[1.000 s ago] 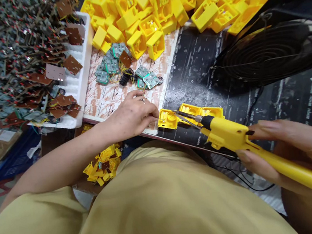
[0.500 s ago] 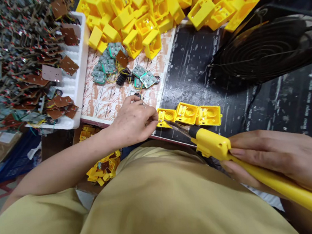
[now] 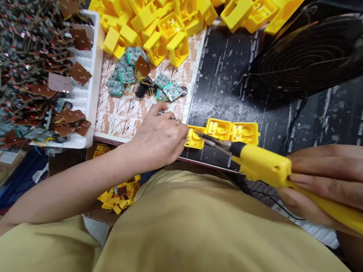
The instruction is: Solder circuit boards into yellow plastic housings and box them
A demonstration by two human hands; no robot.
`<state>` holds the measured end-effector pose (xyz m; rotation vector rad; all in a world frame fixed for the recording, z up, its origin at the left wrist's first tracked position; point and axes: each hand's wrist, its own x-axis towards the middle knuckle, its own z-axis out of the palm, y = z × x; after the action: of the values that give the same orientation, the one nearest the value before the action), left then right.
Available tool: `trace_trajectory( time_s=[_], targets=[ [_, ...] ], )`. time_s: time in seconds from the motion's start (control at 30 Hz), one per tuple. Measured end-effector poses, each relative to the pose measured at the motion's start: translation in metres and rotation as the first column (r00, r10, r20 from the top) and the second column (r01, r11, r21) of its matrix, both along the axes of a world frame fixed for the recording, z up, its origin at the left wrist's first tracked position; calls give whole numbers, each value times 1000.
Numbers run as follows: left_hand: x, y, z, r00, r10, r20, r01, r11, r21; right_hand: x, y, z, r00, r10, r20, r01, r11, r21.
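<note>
Here's the spot that matters: the small, open, yellow plastic case at the left end of the row (image 3: 193, 141) sits right at my left hand (image 3: 161, 135), just off its fingertips on the right, near the bench's front edge. My left hand is much the nearer one, its fingers curled in and partly covering that case; whether they're pinching anything, I can't tell. Over on the other side, my right hand (image 3: 343, 175) is wrapped around a long yellow tool with a black collar and slim metal tip (image 3: 265, 165), fingers and thumb closed on the body. The tool's long axis slants forward and leftward, its tip over the leftmost case's right part; contact, I can't call. The row itself runs left to right across the black printed bench top (image 3: 222, 90). Now the count: three cases in the row, one tool, one black-framed fan (image 3: 318, 55) off to the right, one white foam tray (image 3: 98, 49) on the left. Piled in that tray, the brown and green circuit boards (image 3: 18, 68) are beyond counting; so are the loose yellow cases heaped at the back (image 3: 180, 2). The clump of green boards (image 3: 173, 91) beyond my left hand overlaps too much for a sure number.
</note>
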<state>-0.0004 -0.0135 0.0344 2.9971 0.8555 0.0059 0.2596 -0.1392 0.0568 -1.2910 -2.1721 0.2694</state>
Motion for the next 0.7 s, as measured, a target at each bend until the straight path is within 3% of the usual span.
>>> trace_trajectory(
  time_s=[0.3,0.5,0.7],
  targets=[
    [0,1,1,1000,2,-4,-2,1000,8,0,16,12,994,106,-14,-104,992,77],
    [-1,1,1,1000,-8,-8,8,1000,7,-1,16,10,995,99,22,-100,994,52],
    [-2,0,-2,999,10,38,-9,1000,-23,-10,20,8,974,228,13,-228,970,84]
  ],
)
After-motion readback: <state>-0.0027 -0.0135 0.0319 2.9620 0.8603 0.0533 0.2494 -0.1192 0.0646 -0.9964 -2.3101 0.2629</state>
